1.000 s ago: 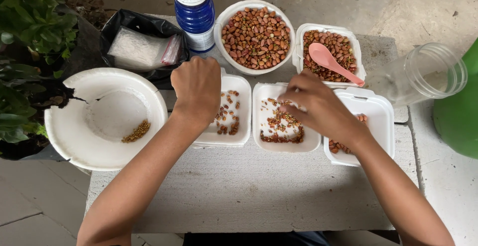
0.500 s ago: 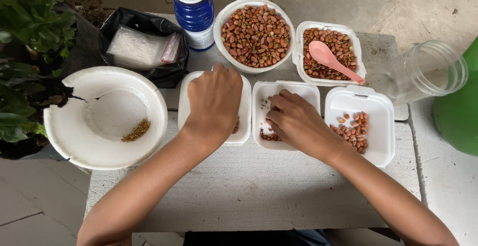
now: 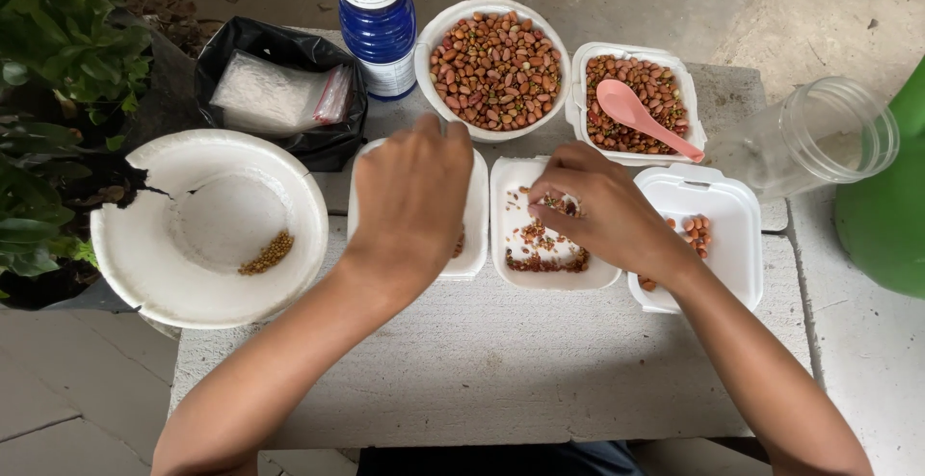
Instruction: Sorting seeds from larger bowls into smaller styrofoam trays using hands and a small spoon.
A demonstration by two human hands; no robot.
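While centre frame over white foam trays (image 3: 540, 274) on grey counter (image 3: 501, 360): left hand (image 3: 409, 197) curled, contents hidden; right hand (image 3: 588, 211) pinching small reddish seeds (image 3: 544, 245).

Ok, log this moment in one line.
left hand over left tray | right hand picking beans in middle tray | pink spoon idle

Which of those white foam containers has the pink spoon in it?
The rectangular tray at the back right, beside the round bowl. It is full of reddish beans, and the pink spoon lies across them. The three nearer trays hold no spoon.
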